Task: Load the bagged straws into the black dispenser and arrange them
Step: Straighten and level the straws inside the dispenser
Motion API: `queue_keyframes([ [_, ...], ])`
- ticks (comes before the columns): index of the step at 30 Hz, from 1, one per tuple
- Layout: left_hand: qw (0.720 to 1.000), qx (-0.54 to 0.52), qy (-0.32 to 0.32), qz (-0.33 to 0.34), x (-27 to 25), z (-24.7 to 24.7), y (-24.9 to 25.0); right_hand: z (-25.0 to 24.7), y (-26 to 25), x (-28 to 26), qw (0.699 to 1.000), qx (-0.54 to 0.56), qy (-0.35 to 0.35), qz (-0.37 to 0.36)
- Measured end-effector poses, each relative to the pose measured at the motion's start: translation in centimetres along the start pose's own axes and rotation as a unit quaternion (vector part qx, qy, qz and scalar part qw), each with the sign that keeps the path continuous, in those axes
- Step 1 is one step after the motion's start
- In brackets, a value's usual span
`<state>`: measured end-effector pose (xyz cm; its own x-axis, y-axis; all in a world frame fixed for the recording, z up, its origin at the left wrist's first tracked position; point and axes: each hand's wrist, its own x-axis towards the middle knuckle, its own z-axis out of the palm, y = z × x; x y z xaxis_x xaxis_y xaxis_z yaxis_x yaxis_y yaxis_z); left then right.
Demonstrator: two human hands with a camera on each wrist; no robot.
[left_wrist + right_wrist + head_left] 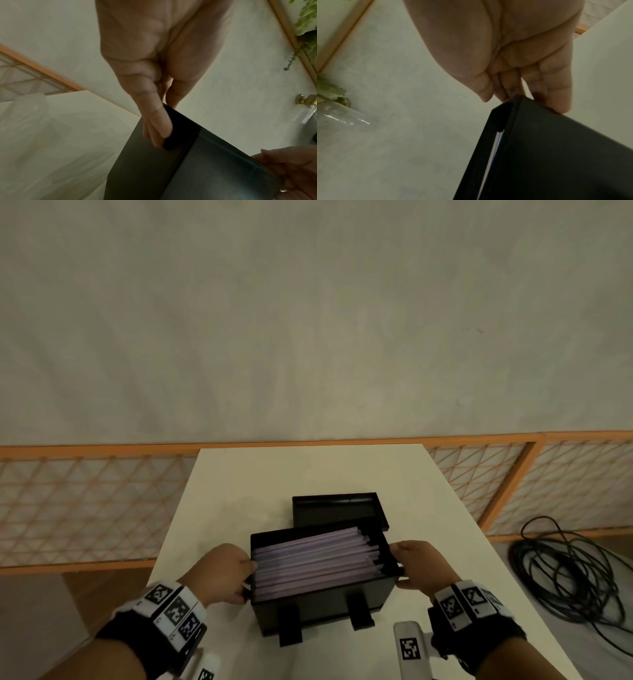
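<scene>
On the near middle of the table:
Dispenser: the black dispenser [325,604] was there, open at the top, its two feet toward the camera; whether it rested on the tabletop or was lifted a little could not be told.
Straws: pale purple straws [313,559] lay inside the dispenser, running left to right and filling most of it; their right ends were uneven, with a dark gap before the right wall.
Left hand: the left hand [226,571] gripped the dispenser's left wall. In the left wrist view its fingers [157,121] lay nearly straight down the outside of the wall, and the thumb hooked over the top edge.
Right hand: the right hand [419,565] gripped the right wall, thumb at the top edge and fingers down the outside. In the right wrist view the fingers [556,94] were bent over the box's upper corner.
Lid: a shallow black lid [337,510] lay just beyond the dispenser, hollow side up, its near edge hidden behind the box.
Table: the white table [239,491] ran away from the camera toward an orange lattice fence [85,501].
Cable: a black cable [568,577] lay in loose coils on the floor, right of the table.
Bag: in the left wrist view a crumpled clear bag [30,106] lay on the table, left of the dispenser.
</scene>
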<state>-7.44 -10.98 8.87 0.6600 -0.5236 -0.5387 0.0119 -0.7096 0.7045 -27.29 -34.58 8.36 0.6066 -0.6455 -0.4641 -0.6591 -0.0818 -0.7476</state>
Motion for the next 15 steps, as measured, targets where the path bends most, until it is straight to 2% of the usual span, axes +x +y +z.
queue_keyframes([
  [1, 0.999, 0.034, 0.004, 0.008, 0.1, -0.1, 0.0, 0.0, 0.0, 0.2, 0.999, -0.049, 0.012, -0.006],
  [3, 0.989, 0.141, 0.019, 0.045, 0.3, -0.3, 0.0, -0.3, -0.4, 0.4, 0.997, -0.056, 0.048, -0.028],
  [5, 0.944, 0.304, 0.070, 0.105, 0.3, -0.4, 0.3, -0.6, -1.5, 0.3, 0.991, -0.073, 0.096, -0.064],
  [6, 0.918, 0.358, 0.100, 0.137, 0.1, -0.2, 0.6, -0.4, -2.3, 0.3, 0.990, -0.072, 0.095, -0.072],
  [8, 0.888, 0.394, 0.110, 0.209, -0.2, 0.3, 1.5, 0.1, -4.1, 0.0, 0.990, -0.100, 0.063, -0.074],
  [10, 0.863, 0.433, 0.068, 0.251, -0.1, 1.1, 2.5, 1.2, -5.5, 0.1, 0.983, -0.172, 0.041, -0.050],
  [11, 0.854, 0.456, 0.043, 0.248, 0.3, 1.6, 2.7, 1.7, -6.1, 0.0, 0.977, -0.205, 0.032, -0.040],
  [15, 0.827, 0.530, -0.039, 0.184, 1.9, 2.6, 2.4, 3.5, -7.0, 0.7, 0.956, -0.293, 0.013, -0.018],
])
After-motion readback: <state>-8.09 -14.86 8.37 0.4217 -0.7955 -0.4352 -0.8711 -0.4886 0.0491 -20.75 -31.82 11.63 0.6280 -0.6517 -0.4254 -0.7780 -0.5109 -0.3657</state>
